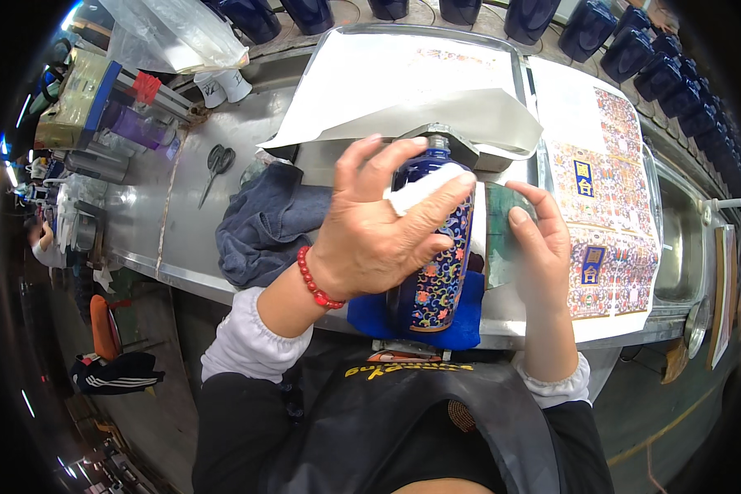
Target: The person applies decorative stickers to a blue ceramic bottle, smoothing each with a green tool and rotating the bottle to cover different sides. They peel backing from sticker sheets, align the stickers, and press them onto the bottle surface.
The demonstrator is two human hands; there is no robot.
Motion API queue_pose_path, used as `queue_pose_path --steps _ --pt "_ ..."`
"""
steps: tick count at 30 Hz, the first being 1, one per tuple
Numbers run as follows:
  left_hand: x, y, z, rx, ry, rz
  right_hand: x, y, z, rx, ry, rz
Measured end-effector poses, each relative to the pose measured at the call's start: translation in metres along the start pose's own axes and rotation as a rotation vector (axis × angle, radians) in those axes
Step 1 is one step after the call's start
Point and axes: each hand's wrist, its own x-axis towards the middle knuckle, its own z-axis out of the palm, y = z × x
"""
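Bright blue cloth point(461, 321) shows around the base of a patterned dark-blue bottle point(443, 284), its neck pointing up-frame, at the centre. The left hand point(379, 226) presses against the bottle, its grip holding a white wad point(424, 191) to its shoulder. Just right, the right hand point(545, 239) has a narrow grip on a flat green piece point(500, 243). Beyond, grey-blue fabric point(272, 214) and scissors point(214, 169) lie on the metal surface point(191, 226), centre left; dark-blue vessels point(589, 31) line the top.
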Motion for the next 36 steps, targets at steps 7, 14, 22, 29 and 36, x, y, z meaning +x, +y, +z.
queue_pose_path --steps 7,14,22,29,36 --pt "-0.028 -0.005 0.011 -0.049 0.119 -0.174 0.018 -0.009 0.016 -0.648 0.125 -0.424" --pt "-0.064 0.012 0.022 -0.373 0.268 -0.471 0.005 -0.045 0.056 -0.955 -0.664 -1.116" --pt "-0.101 0.036 0.032 -0.415 0.227 -0.543 -0.020 -0.038 0.057 -0.992 -0.877 -0.917" --pt "-0.118 0.048 0.043 -0.548 0.267 -0.561 -0.056 -0.020 0.052 -1.139 -0.580 -1.006" --pt "-0.126 0.052 0.041 -0.569 0.247 -0.528 -0.082 -0.009 0.034 -1.054 -0.331 -0.922"
